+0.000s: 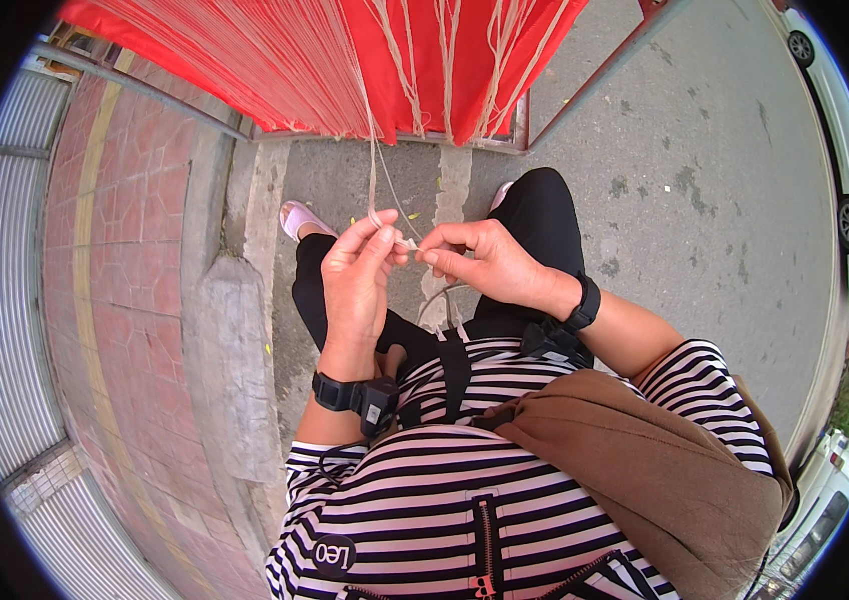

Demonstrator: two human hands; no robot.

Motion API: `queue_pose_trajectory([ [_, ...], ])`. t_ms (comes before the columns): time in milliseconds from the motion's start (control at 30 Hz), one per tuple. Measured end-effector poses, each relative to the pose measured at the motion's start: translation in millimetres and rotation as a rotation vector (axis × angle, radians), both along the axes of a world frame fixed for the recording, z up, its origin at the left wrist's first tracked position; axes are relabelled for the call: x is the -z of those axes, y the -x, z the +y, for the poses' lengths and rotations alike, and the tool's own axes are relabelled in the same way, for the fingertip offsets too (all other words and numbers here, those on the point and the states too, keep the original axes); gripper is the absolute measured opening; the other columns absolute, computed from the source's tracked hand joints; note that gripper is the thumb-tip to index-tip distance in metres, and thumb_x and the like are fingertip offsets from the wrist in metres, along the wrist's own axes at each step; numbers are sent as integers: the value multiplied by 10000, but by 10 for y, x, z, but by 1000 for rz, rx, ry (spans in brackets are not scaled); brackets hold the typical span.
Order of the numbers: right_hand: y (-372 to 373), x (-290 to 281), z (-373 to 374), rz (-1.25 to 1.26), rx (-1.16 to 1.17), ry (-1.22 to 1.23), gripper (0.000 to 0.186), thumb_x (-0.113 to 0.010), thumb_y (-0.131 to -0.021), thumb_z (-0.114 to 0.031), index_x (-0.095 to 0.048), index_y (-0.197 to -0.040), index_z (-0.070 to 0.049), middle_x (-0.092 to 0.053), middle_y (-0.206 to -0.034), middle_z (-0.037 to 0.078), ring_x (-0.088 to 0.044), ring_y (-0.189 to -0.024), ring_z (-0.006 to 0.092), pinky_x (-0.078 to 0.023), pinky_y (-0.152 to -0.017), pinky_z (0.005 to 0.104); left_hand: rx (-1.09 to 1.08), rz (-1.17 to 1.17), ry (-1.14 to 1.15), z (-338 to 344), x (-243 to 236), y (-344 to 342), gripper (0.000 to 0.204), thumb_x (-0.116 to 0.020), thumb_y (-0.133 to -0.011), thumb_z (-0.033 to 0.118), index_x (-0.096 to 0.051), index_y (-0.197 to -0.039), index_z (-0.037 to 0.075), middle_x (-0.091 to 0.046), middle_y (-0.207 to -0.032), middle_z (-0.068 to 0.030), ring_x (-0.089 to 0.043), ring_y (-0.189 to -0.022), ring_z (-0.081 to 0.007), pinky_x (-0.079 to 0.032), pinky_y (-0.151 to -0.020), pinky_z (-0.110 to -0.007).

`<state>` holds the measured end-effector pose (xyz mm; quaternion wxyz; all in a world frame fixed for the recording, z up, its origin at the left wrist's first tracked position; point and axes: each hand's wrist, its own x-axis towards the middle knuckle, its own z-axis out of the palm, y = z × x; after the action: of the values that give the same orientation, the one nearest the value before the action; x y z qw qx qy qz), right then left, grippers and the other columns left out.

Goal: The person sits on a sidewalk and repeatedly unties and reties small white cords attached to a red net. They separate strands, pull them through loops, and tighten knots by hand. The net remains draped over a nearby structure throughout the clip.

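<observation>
Pale threads (372,172) run down from the far frame to my two hands, which meet in front of my knees. My left hand (358,270) pinches the threads between thumb and forefinger, with a loop lying over the fingers. Close beside it, my right hand (489,258) pinches the end of the thread between thumb and fingertips. A short whitish bit of thread (406,243) spans the small gap between the hands; whether it is knotted I cannot tell. Beyond them, many more threads hang over a red cloth (429,70), dense on the left and in loose bunches on the right.
A metal frame (584,85) carries the red cloth at the far side. On the left lie a stone curb (234,360), reddish paving (134,260) and a corrugated shutter (24,240). Grey road (684,200) stretches right toward parked cars (839,110).
</observation>
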<state>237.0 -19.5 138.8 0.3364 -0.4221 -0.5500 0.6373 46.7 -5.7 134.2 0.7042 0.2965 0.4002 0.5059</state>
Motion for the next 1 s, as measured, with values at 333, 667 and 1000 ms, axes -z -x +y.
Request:
queue_pose_trajectory([
  [333, -104, 66, 7, -87, -10, -25, 144, -573, -967, -124, -665, -1002, -19, -617, -725, 2, -552, -659, 53, -474, -619, 228, -40, -46, 0, 34, -14, 122, 248, -616, -941, 70, -616, -1162, -42, -643, -909, -66, -624, -814, -153, -512, -713, -256],
  [667, -882, -1024, -135, 261, -493, -13, 122, -645, -915, -61, -684, -972, 40, -680, -771, 68, -643, -680, 112, -497, -600, 243, -274, 23, 61, 231, 384, 818, 232, -647, -919, 82, -647, -1128, -17, -654, -881, -53, -622, -774, -133, -526, -702, -254],
  [1000, -891, -927, -43, 426, -678, 15, 166, -638, -922, -78, -678, -1006, 59, -685, -773, 84, -595, -600, 124, -471, -553, 255, -337, 99, 255, 169, 921, 1125, 197, -638, -930, 106, -654, -1098, 4, -670, -860, -45, -637, -754, -128, -526, -666, -250],
])
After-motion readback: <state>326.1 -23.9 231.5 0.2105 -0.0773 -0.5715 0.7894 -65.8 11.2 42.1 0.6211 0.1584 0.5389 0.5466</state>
